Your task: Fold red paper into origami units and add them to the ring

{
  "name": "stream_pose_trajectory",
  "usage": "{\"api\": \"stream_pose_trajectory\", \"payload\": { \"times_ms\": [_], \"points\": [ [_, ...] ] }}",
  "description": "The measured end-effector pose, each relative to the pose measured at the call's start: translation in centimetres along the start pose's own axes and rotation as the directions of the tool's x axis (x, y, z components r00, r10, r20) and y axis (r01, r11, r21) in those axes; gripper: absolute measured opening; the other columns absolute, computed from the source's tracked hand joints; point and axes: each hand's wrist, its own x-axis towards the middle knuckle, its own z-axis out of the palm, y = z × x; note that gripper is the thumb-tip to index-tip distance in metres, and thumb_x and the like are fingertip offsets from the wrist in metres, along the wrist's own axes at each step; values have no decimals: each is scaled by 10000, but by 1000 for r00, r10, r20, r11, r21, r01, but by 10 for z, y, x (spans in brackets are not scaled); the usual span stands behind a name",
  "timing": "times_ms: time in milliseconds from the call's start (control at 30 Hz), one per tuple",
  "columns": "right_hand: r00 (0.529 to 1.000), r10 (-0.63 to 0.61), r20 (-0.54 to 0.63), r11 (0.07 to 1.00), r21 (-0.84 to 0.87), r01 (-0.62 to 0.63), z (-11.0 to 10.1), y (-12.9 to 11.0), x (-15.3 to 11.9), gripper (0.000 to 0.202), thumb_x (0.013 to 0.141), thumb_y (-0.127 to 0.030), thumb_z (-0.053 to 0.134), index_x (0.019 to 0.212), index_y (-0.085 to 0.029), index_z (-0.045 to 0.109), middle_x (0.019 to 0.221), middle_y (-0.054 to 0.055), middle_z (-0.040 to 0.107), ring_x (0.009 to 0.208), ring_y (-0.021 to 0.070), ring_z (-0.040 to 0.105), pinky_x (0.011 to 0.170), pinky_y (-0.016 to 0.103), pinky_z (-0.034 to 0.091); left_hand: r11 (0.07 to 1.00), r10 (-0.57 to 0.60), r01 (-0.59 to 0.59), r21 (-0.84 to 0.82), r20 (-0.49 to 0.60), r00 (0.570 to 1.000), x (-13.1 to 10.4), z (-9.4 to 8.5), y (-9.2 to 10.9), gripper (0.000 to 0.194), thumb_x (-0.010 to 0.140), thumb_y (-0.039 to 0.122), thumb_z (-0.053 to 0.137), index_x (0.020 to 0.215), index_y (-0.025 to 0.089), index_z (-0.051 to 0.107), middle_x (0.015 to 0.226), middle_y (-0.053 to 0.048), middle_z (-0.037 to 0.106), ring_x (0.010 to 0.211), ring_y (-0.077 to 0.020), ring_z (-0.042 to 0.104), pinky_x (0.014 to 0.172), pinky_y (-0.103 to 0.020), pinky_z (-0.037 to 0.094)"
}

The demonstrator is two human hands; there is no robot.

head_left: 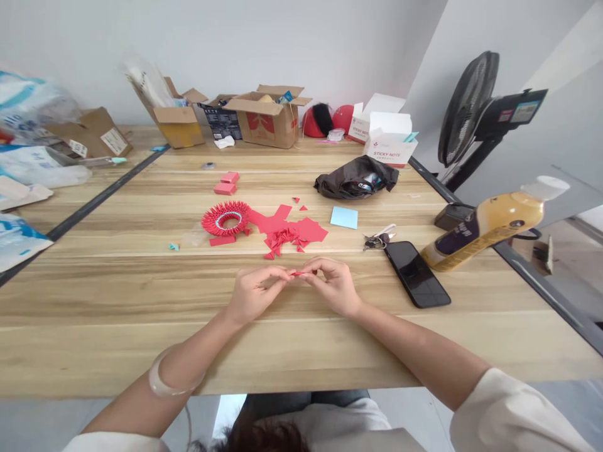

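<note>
Between my two hands, just above the near part of the table, is a small folded piece of red paper (297, 274). My left hand (257, 290) pinches its left end, and my right hand (333, 284) pinches the right end. Most of the piece is hidden by the fingertips. Just beyond lies a heap of small folded red paper triangles (284, 238), with flat red paper sheets (311, 230) under and around it. To its left sits a ring of interlocked red folded pieces (226, 218) with a light blue inner edge.
Right of my hands lie a black phone (418, 274), keys (378, 240) and a yellow bottle (490, 226). A blue sticky-note pad (343, 217) and a black bag (355, 178) lie farther back. Red paper stacks (225, 188) sit behind the ring. Cardboard boxes (268, 122) line the wall; a fan (471, 113) stands right.
</note>
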Motion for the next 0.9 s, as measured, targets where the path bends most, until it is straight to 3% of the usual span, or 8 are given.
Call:
{"api": "stream_pose_trajectory", "payload": {
  "times_ms": [267, 467, 633, 800, 900],
  "points": [
    [998, 52, 23, 998, 22, -53, 0, 1, 0, 112, 709, -289, 673, 760, -190, 663, 760, 49, 681, 710, 165, 598, 662, 287, 460, 999, 43, -42, 20, -33, 999, 0, -1, -1, 76, 751, 120, 612, 712, 177, 642, 810, -31, 731, 737, -145, 687, 695, -211, 533],
    [994, 101, 35, 989, 105, -104, 2, 5, 2, 131, 723, -300, 654, 675, -178, 647, 704, 48, 665, 693, 166, 606, 659, 285, 473, 996, -62, 63, 69, -16, 998, 2, 0, 1, 65, 725, 217, 657, 679, 175, 638, 730, -23, 724, 657, -149, 674, 634, -218, 519],
    [976, 182, 123, 981, 50, -189, 1, 9, 3, 170, 731, -314, 641, 814, -168, 665, 796, 62, 687, 711, 169, 628, 649, 282, 483, 975, -199, 186, 124, 100, 975, 5, -1, -1, 86, 754, 220, 610, 690, 166, 630, 683, -6, 691, 632, -130, 635, 609, -208, 485],
    [963, 158, 217, 982, -141, -129, -3, 8, 3, 149, 784, -250, 571, 845, -184, 689, 846, 52, 700, 745, 166, 631, 672, 273, 479, 956, -257, 219, 193, 198, 946, 7, -3, 0, 85, 751, 217, 598, 685, 180, 638, 662, 15, 677, 610, -121, 611, 598, -210, 457],
    [945, 185, 270, 976, -165, -144, -4, 11, 4, 144, 779, -242, 568, 821, -179, 691, 791, 41, 703, 669, 154, 626, 621, 263, 480, 955, -281, 238, 180, 276, 919, 9, -4, 1, 104, 753, 236, 589, 674, 188, 638, 663, 14, 679, 629, -134, 623, 632, -227, 475]
  ]
}}
